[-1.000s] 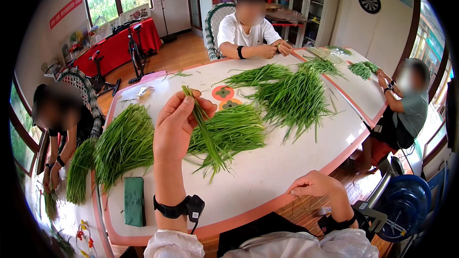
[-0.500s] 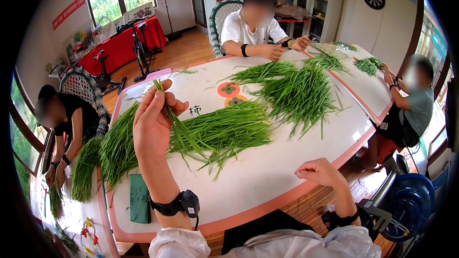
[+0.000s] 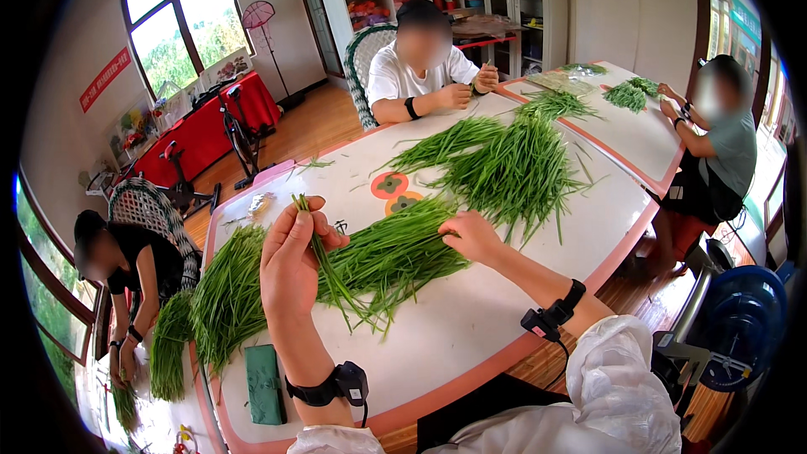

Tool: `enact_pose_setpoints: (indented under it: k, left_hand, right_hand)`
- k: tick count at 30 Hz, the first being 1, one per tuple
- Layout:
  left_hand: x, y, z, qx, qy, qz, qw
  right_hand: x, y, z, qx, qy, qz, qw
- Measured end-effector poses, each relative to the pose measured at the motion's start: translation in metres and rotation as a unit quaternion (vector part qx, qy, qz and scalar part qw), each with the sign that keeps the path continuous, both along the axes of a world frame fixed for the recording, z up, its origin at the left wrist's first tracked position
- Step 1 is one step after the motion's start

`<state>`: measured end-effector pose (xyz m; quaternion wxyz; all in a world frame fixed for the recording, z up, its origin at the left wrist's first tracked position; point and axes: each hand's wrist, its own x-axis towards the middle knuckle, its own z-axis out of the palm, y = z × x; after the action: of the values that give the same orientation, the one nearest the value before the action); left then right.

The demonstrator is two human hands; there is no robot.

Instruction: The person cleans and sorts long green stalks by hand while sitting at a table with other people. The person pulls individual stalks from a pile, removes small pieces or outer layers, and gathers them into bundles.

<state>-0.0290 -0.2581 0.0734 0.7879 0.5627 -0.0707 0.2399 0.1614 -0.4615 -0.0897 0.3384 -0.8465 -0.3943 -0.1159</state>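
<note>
My left hand is raised above the table, its thumb and fingers closed round a small bunch of chives whose long leaves hang down to the right. A broad pile of chives lies behind and right of it. At the right end of that pile my right hand has its fingertips pinched together on the leaves; how many stalks are between them I cannot make out. To the left of my left hand another thick heap of chives lies along the table edge.
A large chive heap lies farther back on the white table. A dark green packet rests near my left forearm. Three co-workers sit around: one across, one left, one right. A blue plastic tub stands at right.
My right hand has moved forward and left from near the table's front edge to the chive pile, its fingers now pinched there. My left hand still holds its bunch. The view has shifted slightly.
</note>
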Motion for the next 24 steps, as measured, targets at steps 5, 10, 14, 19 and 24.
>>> enact_pose_setpoints:
  k: [5,10,14,19,24]
  left_hand:
    - [0.002,-0.001,-0.003,0.026,0.008,0.006,1.0]
    - [-0.002,-0.002,-0.001,0.041,0.007,-0.002,0.999]
    - [-0.003,-0.006,0.0,0.063,0.017,0.001,0.998]
    - [-0.003,-0.008,0.001,0.078,0.028,0.003,0.997]
    - [-0.005,-0.007,0.0,0.101,0.029,-0.003,0.994]
  right_hand:
    - [0.005,0.008,-0.002,-0.066,-0.033,-0.002,0.997]
    - [-0.006,-0.004,0.004,-0.037,0.047,0.039,0.997]
    - [-0.006,-0.007,0.005,0.027,0.042,-0.022,0.999]
    - [0.011,-0.001,-0.015,-0.054,-0.019,-0.063,0.996]
    - [0.006,-0.01,-0.005,-0.046,0.0,-0.019,0.999]
